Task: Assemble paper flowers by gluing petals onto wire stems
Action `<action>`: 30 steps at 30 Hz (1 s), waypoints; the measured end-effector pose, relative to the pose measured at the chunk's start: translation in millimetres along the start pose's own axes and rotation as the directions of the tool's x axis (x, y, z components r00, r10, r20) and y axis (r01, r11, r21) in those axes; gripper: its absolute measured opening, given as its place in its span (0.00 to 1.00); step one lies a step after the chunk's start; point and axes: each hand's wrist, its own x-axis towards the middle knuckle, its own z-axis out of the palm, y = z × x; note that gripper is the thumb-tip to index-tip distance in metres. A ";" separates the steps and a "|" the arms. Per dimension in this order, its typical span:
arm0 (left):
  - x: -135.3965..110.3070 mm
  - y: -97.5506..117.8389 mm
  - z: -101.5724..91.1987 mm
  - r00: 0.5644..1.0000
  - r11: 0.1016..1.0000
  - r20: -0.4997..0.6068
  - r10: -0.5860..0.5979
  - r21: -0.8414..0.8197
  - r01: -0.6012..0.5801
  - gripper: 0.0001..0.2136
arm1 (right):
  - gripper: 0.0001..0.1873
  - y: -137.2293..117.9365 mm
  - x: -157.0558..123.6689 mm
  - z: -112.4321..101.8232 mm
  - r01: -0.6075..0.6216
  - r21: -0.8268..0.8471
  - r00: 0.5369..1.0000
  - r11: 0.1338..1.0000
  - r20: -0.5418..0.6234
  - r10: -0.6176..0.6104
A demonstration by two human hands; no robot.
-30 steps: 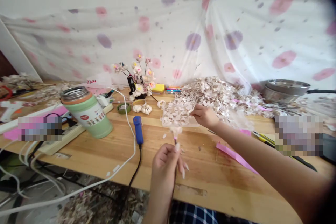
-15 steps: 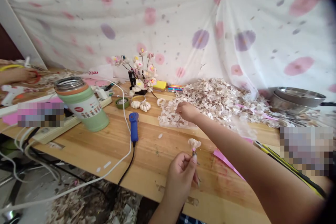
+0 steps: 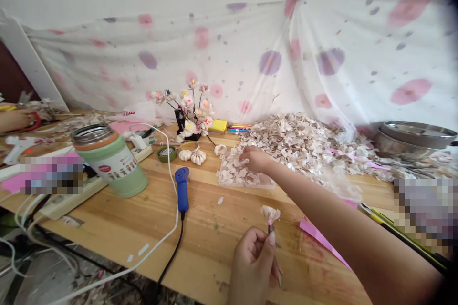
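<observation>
My left hand [image 3: 254, 264], low in the middle of the head view, is closed around the stem of a small handmade flower [image 3: 270, 213]. Its pale papery petals fan upward above a pink binding. Farther out, my right hand [image 3: 255, 158] is at a clear plastic tray [image 3: 246, 183] of loose whitish petals [image 3: 232, 167]. The fingers of that hand are bent and pressed together at the petals; whatever is between their tips is too small to make out. One loose petal [image 3: 220, 200] lies on the wood nearer to me.
A blue glue gun [image 3: 182, 189], green tumbler [image 3: 116, 164] and power strip [image 3: 71, 196] are left. Behind stand garlic bulbs [image 3: 198, 157] and a flower arrangement [image 3: 193, 109]. A papery skin heap [image 3: 296, 138] and metal pan [image 3: 411, 140] are right. Another person's hand [image 3: 17, 120] shows far left.
The view has shifted, so the table sits lower in the picture. My right hand stays at the petal tray, and my left hand still holds the flower.
</observation>
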 end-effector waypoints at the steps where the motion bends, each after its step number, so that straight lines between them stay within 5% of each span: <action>1: -0.1 0.5 0.1 1.000 1.000 0.005 0.004 -0.004 -0.004 0.23 | 0.11 0.0 0.9 -0.2 -0.002 0.002 1.000 1.000 0.004 0.002; 16: -0.9 4.4 1.9 1.000 1.000 -0.007 0.012 -0.004 -0.012 0.23 | 0.10 12.8 7.6 6.6 -0.038 0.121 0.996 0.992 -0.070 0.047; 30: 4.9 -3.8 -0.9 0.998 0.997 -0.021 0.064 0.035 -0.063 0.24 | 0.11 7.1 2.6 1.8 0.089 0.028 0.996 0.996 0.004 -0.089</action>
